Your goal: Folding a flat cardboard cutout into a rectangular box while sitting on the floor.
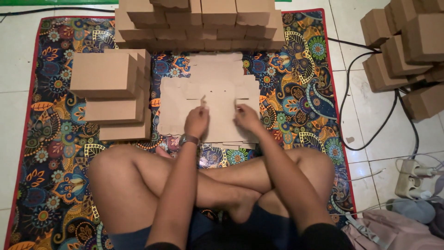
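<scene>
Here, plain brown folded boxes [107, 74] are seen stacked just left of the hands, more are piled in rows [199, 23] beyond them at the far edge of the patterned mat [55, 153], and another heap [407, 46] is set well off to the right on the tiled floor [14, 69]. A flat die-cut cardboard blank [208, 109] is laid on a thin stack of like sheets directly under the hands. The left hand [196, 121] and the right hand [247, 118] are each pinched shut on a small tab of that blank, thumb and fingers pressed together, near one another.
</scene>
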